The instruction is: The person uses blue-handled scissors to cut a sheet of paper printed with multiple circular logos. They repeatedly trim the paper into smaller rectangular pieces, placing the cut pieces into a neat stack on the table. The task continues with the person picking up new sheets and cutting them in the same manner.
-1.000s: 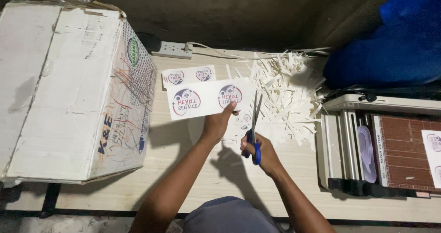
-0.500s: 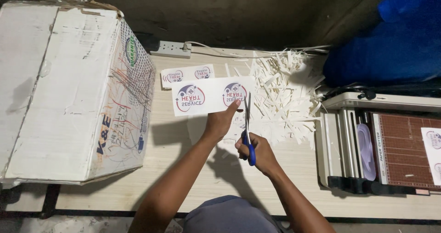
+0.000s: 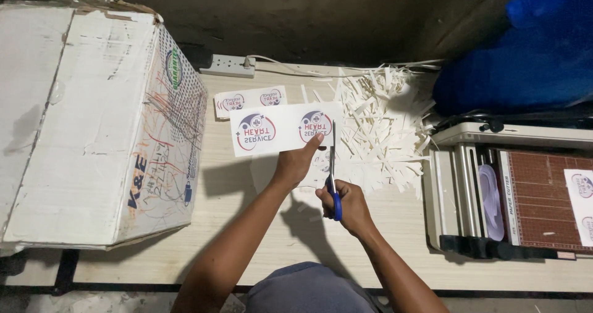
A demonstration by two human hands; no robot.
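Right of the large cardboard box (image 3: 92,128), above the pale wooden tabletop (image 3: 241,220): one white printed sheet (image 3: 278,129) bearing two round emblems, its right end pinched in the left hand (image 3: 299,162), grip clamped on the lower edge. Just right of that grip, blue-handled scissors (image 3: 332,171), blades upright against the sheet's right edge, handles enclosed by the right hand (image 3: 346,205). Between box and paper trimmer (image 3: 513,189): a smaller printed strip (image 3: 250,100) and a heap of white paper offcuts (image 3: 377,121).
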